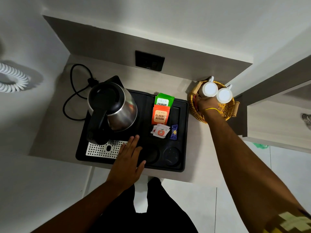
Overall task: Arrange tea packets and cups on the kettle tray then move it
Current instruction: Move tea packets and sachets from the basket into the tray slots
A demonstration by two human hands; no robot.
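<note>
A black kettle tray (183, 132) lies on the counter with a steel kettle (112, 106) on its left. Green tea packets (164, 100) and orange tea packets (160, 116) stand in its middle slot, white sachets (159, 131) and a blue sachet (174, 132) below them. Two round cup recesses (171, 156) are at the tray's front. My left hand (129, 158) rests flat on the tray's front, fingers apart. My right hand (207, 103) is in the wicker basket (225, 110), gripping the left white cup (209, 89). A second white cup (224, 95) stands beside it.
The kettle's black cord (74, 96) loops on the counter behind the tray, near a black wall socket (149, 60). A cabinet edge (272, 118) stands to the right of the basket. A coiled white phone cord (11, 78) hangs on the left wall.
</note>
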